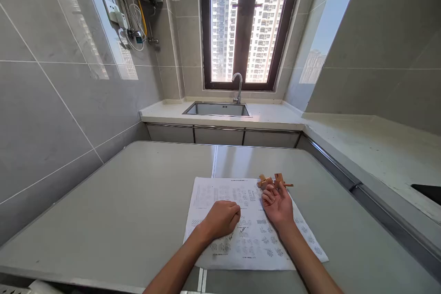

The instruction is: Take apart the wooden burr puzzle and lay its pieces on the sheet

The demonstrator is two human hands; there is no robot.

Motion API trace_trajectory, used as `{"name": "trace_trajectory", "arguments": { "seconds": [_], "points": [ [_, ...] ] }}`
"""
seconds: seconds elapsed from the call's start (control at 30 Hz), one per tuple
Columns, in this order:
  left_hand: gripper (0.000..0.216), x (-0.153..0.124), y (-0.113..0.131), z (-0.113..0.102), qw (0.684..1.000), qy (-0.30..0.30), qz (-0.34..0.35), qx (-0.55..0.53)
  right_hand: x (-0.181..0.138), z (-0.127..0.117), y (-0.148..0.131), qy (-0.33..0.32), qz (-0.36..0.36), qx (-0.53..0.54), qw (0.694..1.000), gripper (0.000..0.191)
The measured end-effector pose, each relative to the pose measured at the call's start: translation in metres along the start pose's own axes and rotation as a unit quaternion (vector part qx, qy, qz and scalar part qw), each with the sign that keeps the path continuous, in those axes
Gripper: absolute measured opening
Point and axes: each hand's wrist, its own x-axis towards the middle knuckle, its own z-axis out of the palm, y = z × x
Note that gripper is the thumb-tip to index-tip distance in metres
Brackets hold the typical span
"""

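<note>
The left hand rests on the sheet, fingers curled into a loose fist, holding nothing visible. The right hand lies palm up, fingers apart, fingertips touching the wooden pieces at the sheet's far edge. Bare table surrounds the sheet.

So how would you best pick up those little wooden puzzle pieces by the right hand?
Probably from above, pinching one of the wooden puzzle pieces across its blocky middle with thumb and forefinger. They lie loose on the instruction sheet, just beyond the right hand, whose fingertips are nearest; the thin peg sticking out right looks harder to grip.
</note>
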Motion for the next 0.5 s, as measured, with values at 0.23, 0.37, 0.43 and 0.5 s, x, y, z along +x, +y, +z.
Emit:
{"name": "trace_trajectory", "arguments": {
  "seconds": [0.23,0.37,0.43,0.5],
  "points": [
    [0.017,0.0,-0.001,0.001,1.0,-0.003,-0.002,-0.003,0.008,-0.009,-0.001,0.018,-0.019,0.016,1.0,0.013],
    [0.017,0.0,-0.001,0.002,1.0,-0.002,-0.005,-0.008,0.005,-0.002,0.002,0.009,-0.043,-0.035,0.998,0.019],
    [0.018,0.0,-0.001,0.002,1.0,0.001,-0.009,-0.017,-0.001,0.006,0.006,0.009,-0.073,-0.096,0.993,0.025],
    [0.019,0.0,0.001,0.001,0.999,0.013,-0.021,-0.042,-0.008,0.017,0.01,0.015,-0.112,-0.19,0.975,0.03]
  ]
}}
